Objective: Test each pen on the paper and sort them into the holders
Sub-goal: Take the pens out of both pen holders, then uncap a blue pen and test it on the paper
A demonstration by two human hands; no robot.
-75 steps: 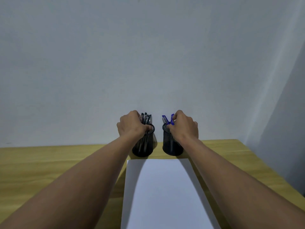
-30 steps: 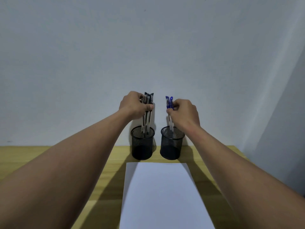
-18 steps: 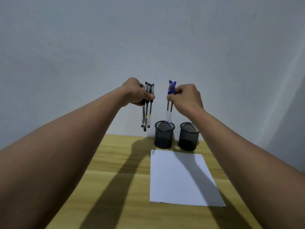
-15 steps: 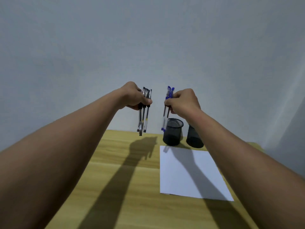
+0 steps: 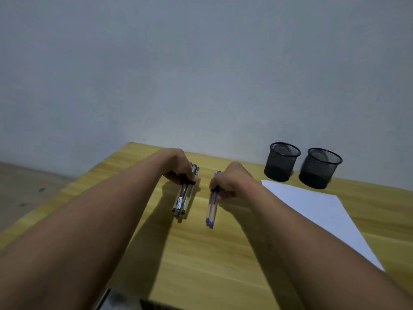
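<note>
A: Entry 1. Pens relative to hands?

B: The left hand (image 5: 180,167) has its fingers curled round a bundle of clear-barrelled, black-trimmed pens (image 5: 183,199). The right hand (image 5: 232,181) pinches two clear-barrelled, blue-trimmed pens (image 5: 211,208). Both sets slant down toward the person. Their lower ends are close over the light wooden tabletop (image 5: 201,265); I cannot tell whether they touch it. The sets are side by side and apart, with bare wood between them.

A: Entry 2. Surroundings, obstructions?

B: A white sheet of paper (image 5: 319,211) lies flat to the right of the right hand. The right forearm lies between the pens and the sheet. Behind the sheet's far edge a black wire-mesh cylinder holder (image 5: 282,162) stands upright. A second black mesh holder (image 5: 320,168) stands just beside it on the right. Both are near the plain grey wall (image 5: 201,63).

A: Entry 3. Edges, room?

B: The table's left edge runs diagonally beyond the left forearm, with the floor (image 5: 26,186) below it. The far edge meets the wall. Open wood lies between the forearms, nearer than the pen ends.
</note>
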